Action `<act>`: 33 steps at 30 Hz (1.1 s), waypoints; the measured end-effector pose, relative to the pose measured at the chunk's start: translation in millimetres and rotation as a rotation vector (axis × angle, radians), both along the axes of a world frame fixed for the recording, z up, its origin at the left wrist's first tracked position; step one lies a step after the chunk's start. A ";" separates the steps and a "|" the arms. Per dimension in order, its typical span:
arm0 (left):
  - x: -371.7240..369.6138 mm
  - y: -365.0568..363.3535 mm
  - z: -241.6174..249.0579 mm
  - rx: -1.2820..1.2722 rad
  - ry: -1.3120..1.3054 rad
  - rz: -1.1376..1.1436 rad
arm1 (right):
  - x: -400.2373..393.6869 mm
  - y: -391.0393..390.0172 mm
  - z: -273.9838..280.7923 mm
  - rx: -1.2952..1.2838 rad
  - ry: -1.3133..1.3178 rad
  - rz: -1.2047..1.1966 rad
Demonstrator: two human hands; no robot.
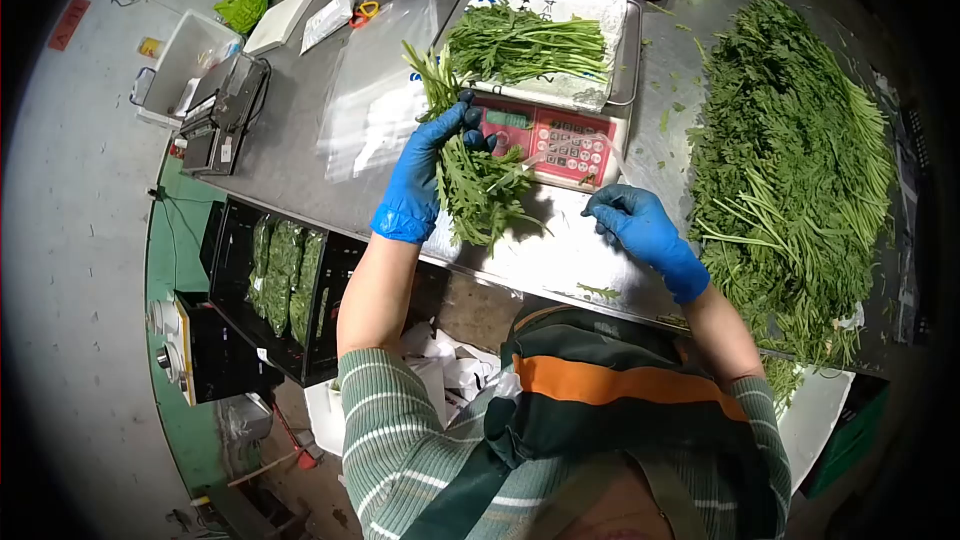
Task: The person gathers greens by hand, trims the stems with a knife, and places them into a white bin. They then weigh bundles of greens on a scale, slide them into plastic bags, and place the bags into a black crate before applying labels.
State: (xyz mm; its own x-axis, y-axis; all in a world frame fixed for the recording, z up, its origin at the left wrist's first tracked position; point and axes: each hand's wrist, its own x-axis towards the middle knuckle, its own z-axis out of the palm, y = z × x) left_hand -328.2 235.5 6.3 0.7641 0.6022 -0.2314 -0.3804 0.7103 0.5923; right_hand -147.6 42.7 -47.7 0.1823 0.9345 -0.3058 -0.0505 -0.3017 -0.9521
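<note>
My left hand [432, 165], in a blue glove, is closed around a bunch of leafy greens [478, 190]. Stems stick out above the fist and serrated leaves hang below it, in front of a scale [570, 145] with a red keypad. My right hand [632, 225], also gloved, is at the scale's lower right with thumb and fingers pinched together. Whatever may be between those fingertips is too small to make out. A thin translucent strip [610, 152] crosses the keypad above them. More cut greens [530, 45] lie on a printed white bag on the scale's tray [628, 70].
A large heap of greens [790, 160] covers the right side of the metal table [290, 120]. Clear plastic bags [380, 90] lie left of the scale, near orange scissors [364, 13]. A sealing machine [225, 115] stands at the left edge, above a black crate [330, 290] of packed greens.
</note>
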 end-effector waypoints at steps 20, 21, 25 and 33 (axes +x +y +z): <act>59.3 3.2 44.0 -0.115 -0.465 -0.211 | 18.2 0.7 -20.1 -0.054 0.302 -0.078; 59.1 2.8 44.8 -0.116 -0.461 -0.213 | 15.9 -1.5 -34.7 -0.041 0.398 -0.092; 67.9 -3.5 51.0 -0.089 -0.563 -0.244 | -18.4 8.2 -56.6 -0.151 0.951 0.140; 62.1 -28.3 49.8 0.148 -0.146 -0.277 | 0.0 29.9 -27.5 0.170 1.384 -0.061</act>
State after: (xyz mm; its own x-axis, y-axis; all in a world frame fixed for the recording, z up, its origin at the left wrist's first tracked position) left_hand -266.1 207.2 56.1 0.9217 0.3864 -0.0335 -0.2736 0.7090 0.6500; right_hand -147.6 72.6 -75.2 -0.1299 0.9795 -0.1542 -0.9779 -0.1523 -0.1434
